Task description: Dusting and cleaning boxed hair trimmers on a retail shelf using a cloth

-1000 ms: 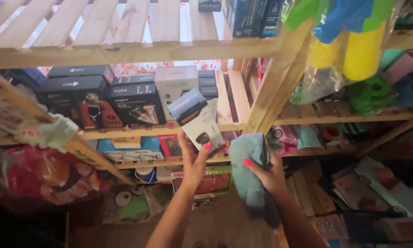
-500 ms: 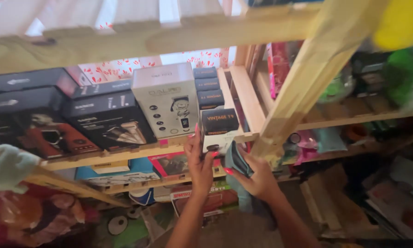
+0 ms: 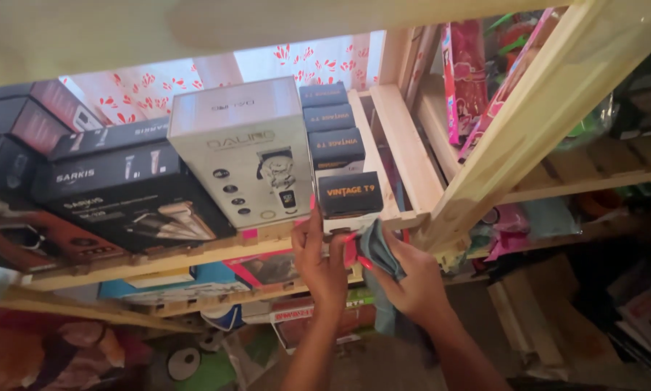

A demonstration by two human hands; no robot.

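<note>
My left hand (image 3: 322,258) reaches up to the front edge of a wooden shelf (image 3: 195,253) and grips the lower front of a small black box (image 3: 349,194). That box sits at the front of a row of like small black boxes (image 3: 331,119). Just to the right, my right hand (image 3: 414,281) holds a bunched blue-grey cloth (image 3: 378,245) close under the box, touching the shelf edge. A taller white box (image 3: 244,156) with a picture of a trimmer stands directly left of the small box.
Black and dark red boxes (image 3: 119,190) fill the shelf's left part. A slanted wooden post (image 3: 517,119) rises on the right, with pink packets (image 3: 469,69) behind it. More boxes and bright packages lie on the lower shelves (image 3: 217,286) and below.
The view has drawn closer to the shelf. My left hand has carried the small box from the air onto the shelf's front edge. My right hand has brought the cloth up beside it.
</note>
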